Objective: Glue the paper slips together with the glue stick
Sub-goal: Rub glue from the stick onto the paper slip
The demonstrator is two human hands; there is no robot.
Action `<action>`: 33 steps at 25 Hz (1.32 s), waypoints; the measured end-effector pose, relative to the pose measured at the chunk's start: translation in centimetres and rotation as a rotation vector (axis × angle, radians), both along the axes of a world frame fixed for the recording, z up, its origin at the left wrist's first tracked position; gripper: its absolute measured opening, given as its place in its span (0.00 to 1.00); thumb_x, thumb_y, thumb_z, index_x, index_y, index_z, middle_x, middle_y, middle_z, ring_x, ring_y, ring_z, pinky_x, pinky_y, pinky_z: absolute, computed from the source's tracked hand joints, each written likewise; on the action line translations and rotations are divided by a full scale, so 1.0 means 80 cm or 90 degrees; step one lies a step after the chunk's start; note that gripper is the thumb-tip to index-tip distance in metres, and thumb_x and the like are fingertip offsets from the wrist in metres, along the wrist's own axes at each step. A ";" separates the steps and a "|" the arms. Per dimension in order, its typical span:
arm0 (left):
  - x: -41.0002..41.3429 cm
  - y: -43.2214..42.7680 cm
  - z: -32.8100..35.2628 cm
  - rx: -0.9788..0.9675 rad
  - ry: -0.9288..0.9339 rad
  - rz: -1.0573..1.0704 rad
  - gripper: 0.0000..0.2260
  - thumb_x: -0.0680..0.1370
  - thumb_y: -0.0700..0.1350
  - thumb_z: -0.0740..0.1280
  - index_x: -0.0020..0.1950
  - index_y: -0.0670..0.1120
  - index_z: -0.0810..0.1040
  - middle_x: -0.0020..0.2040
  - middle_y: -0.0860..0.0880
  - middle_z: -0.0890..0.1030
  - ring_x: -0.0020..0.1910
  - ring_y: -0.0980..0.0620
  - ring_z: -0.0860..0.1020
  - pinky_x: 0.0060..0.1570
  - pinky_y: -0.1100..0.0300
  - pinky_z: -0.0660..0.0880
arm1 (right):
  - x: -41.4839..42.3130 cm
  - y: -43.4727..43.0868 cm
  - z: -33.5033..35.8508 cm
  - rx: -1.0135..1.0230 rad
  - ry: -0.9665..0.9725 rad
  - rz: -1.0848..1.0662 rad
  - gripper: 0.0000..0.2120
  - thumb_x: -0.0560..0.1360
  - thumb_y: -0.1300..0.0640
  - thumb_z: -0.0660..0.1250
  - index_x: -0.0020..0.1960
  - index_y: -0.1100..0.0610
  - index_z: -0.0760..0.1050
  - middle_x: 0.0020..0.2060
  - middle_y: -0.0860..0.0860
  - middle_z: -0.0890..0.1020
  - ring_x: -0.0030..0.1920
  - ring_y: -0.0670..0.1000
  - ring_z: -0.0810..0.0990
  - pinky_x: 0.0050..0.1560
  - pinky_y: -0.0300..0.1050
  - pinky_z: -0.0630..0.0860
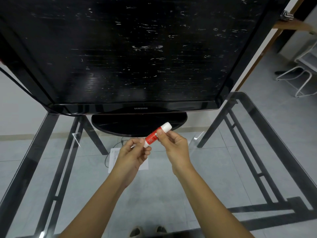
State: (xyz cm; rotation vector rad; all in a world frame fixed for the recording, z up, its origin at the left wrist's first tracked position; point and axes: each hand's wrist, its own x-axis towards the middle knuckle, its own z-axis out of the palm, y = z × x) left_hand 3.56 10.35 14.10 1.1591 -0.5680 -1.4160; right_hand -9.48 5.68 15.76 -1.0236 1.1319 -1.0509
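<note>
Both hands pinch a red-and-white plastic glue stick (155, 135) just below the middle of the frame, held above the glass and tilted so its white cap points to the upper right. The right hand (173, 145) grips the red barrel between thumb and fingers near the cap; the left hand (133, 153) nips the white lower end with thumb and forefinger, its other fingers curled in. White lettering runs along the red label, too small to read. Both bare forearms rise from the bottom edge and converge toward the stick. Beneath the left hand a white printed paper slip (114, 156) lies flat on the clear glass tabletop with dark metal frame (267, 127); its text is illegible. Above, filling the upper frame, stands a black flat-screen monitor (130, 48) marked "SAMSUNG" on its lower bezel, on an oval black base
</note>
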 end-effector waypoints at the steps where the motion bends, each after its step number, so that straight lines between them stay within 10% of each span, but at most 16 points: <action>1: -0.001 0.001 0.001 -0.023 -0.009 0.012 0.11 0.72 0.49 0.66 0.50 0.45 0.77 0.40 0.47 0.81 0.38 0.55 0.78 0.42 0.64 0.77 | 0.000 0.001 0.000 0.000 0.004 0.002 0.10 0.69 0.47 0.70 0.47 0.50 0.81 0.43 0.46 0.85 0.48 0.42 0.82 0.44 0.31 0.74; 7: -0.003 0.004 -0.002 -0.084 -0.056 0.032 0.07 0.67 0.42 0.71 0.41 0.48 0.76 0.48 0.51 0.80 0.53 0.49 0.78 0.46 0.63 0.75 | 0.002 0.001 0.003 0.006 0.019 0.001 0.22 0.67 0.43 0.69 0.54 0.55 0.80 0.48 0.51 0.84 0.53 0.48 0.81 0.55 0.39 0.75; 14: -0.001 -0.003 0.002 0.017 0.013 -0.014 0.15 0.74 0.54 0.64 0.52 0.44 0.78 0.35 0.47 0.82 0.33 0.55 0.78 0.37 0.65 0.77 | -0.003 -0.003 0.005 0.002 0.022 0.005 0.11 0.68 0.45 0.70 0.46 0.50 0.81 0.43 0.48 0.85 0.48 0.44 0.82 0.45 0.31 0.75; 26: 0.000 0.000 0.000 -0.091 -0.119 0.066 0.10 0.65 0.47 0.72 0.44 0.51 0.79 0.49 0.50 0.81 0.50 0.53 0.79 0.41 0.67 0.76 | 0.004 -0.001 0.010 -0.002 0.030 0.009 0.16 0.71 0.47 0.68 0.53 0.57 0.80 0.47 0.53 0.84 0.52 0.49 0.81 0.52 0.38 0.75; 33: 0.005 0.000 -0.004 -0.075 -0.070 0.010 0.19 0.68 0.49 0.70 0.58 0.50 0.75 0.53 0.48 0.81 0.49 0.50 0.82 0.49 0.62 0.76 | 0.004 -0.006 0.013 0.002 0.026 0.037 0.16 0.69 0.45 0.69 0.50 0.55 0.81 0.44 0.51 0.84 0.51 0.48 0.82 0.55 0.41 0.76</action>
